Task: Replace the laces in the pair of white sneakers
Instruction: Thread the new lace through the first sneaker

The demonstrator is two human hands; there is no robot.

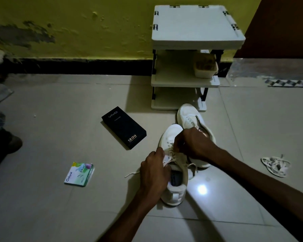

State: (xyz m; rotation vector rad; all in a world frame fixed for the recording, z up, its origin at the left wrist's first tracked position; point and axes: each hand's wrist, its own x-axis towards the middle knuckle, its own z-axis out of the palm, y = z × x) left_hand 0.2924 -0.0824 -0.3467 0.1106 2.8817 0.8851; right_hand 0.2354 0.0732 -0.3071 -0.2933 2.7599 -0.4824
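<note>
Head view, dim: gripped the lace (172, 154) with left hand (154, 170) at the sneaker (173, 194) collar, pinched it just beyond with right hand (194, 144); probably risked skipping an eyelet unseen.

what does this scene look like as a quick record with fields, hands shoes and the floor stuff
left hand: pinches the lace by the eyelets of the near sneaker
right hand: pinches the same lace further toward the toe
far sneaker: beside the near one, partly behind the right hand
loose laces: tangled pile on the floor, right side
black box: floor, left of the sneakers
small packet: floor, further left and nearer
shelf rack: by the wall, behind the sneakers
</note>
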